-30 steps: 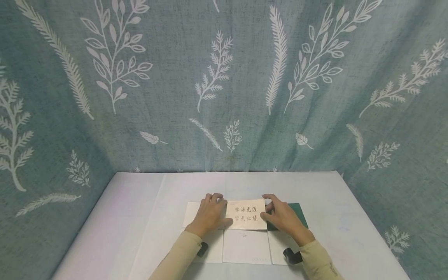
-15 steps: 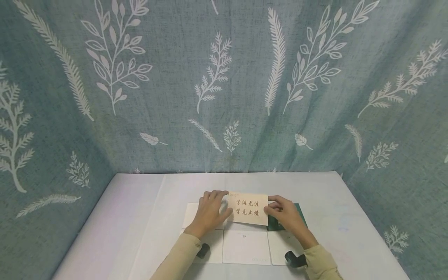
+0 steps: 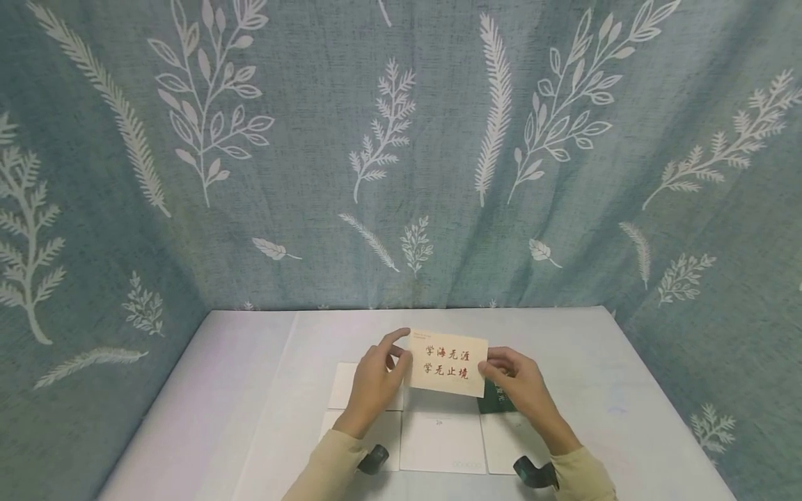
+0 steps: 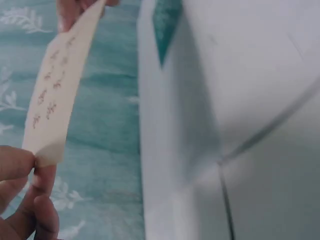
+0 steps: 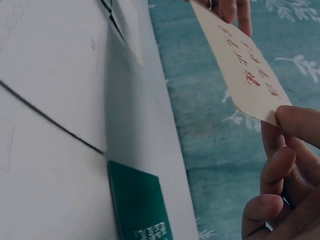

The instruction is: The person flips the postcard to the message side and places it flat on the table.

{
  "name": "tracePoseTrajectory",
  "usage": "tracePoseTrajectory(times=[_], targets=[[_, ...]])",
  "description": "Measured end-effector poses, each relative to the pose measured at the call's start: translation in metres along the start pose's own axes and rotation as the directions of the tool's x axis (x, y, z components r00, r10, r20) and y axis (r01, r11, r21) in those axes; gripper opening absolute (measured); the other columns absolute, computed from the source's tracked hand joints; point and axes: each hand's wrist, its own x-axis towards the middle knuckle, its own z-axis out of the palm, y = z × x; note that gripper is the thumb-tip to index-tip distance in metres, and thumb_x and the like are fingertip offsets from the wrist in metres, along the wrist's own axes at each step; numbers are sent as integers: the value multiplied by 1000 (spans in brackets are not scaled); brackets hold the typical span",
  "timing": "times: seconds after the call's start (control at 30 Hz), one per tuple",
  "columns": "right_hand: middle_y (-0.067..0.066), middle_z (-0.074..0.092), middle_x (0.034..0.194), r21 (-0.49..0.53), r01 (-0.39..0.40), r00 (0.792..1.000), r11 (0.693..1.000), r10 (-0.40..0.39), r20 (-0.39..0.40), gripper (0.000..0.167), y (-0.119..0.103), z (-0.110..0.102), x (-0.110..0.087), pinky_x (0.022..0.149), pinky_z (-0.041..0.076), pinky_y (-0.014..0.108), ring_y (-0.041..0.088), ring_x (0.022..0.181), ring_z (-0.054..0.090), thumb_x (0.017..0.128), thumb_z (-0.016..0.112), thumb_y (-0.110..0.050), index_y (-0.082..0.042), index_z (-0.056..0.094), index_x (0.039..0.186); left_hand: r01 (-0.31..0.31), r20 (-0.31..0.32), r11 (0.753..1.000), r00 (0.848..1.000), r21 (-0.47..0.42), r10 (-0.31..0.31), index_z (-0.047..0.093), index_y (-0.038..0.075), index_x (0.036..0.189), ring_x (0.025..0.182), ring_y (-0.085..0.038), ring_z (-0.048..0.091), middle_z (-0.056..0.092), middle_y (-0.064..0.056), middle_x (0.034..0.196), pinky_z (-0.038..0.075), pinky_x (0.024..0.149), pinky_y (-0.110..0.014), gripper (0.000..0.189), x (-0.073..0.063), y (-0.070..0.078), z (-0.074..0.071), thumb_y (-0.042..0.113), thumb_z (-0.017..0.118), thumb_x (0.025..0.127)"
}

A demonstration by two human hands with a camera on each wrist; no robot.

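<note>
A cream card (image 3: pixel 447 363) with two rows of red handwritten-style Chinese characters is held up above the table, tilted toward the head camera. My left hand (image 3: pixel 374 386) pinches its left edge between thumb and fingers; the left wrist view shows the card's corner (image 4: pixel 50 152) in that grip. At the other end, my right hand (image 3: pixel 526 390) pinches the right edge, thumb on the printed face, with the remaining fingers curled below in the right wrist view. Below the card, a dark green card (image 3: pixel 495 400) with pale characters lies partly hidden behind my right hand.
Several white cards lie edge to edge on the white table (image 3: pixel 250 390), among them a front middle card (image 3: pixel 441 445) with small print. A left card (image 3: pixel 341 384) is partly covered by my left hand. Behind the table hangs a blue-green leaf-patterned curtain (image 3: pixel 301 174).
Both hands have raised the cream card from close over the other cards, moving it up and slightly right and tilting its face upright. More of the white surface below now shows.
</note>
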Motion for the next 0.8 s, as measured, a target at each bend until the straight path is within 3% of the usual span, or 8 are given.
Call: tracePoseTrajectory(times=[0.17, 0.4, 0.63, 0.8], targets=[[4, 75, 103, -22, -4, 1000, 1000, 4, -18, 38, -7, -2, -3, 83, 51, 36, 30, 93, 68, 98, 69, -33, -13, 66, 130, 69, 24, 995, 997, -78, -67, 68, 11, 128, 69, -8, 51, 71, 6, 89, 43, 63, -27, 31, 1, 13, -11, 21, 67, 99], [1, 75, 98, -97, -15, 999, 995, 11, -38, 43, -19, -3, -9, 77, 47, 36, 33, 89, 67, 99, 66, -38, -12, 65, 133, 158, 69, 984, 986, -78, -153, 75, 13, 113, 69, -10, 51, 68, 8, 84, 42, 61, -27, 22, -6, 23, -23, 29, 67, 99], [-1, 75, 97, -49, -56, 998, 997, 56, 5, 39, -29, -2, -19, 76, 47, 32, 24, 88, 64, 95, 71, -35, -12, 68, 127, 184, 72, 978, 982, -100, -177, 74, 14, 109, 64, -8, 51, 66, 10, 80, 42, 56, -24, 20, -17, 22, -33, 30, 68, 98], [-4, 74, 95, -30, -66, 998, 997, 67, 10, 34, -32, 2, -27, 84, 50, 33, 15, 93, 66, 94, 73, -37, -13, 72, 118, 203, 82, 975, 977, -91, -196, 74, 14, 109, 64, -8, 51, 66, 11, 79, 43, 55, -24, 21, -23, 19, -35, 30, 68, 97]])
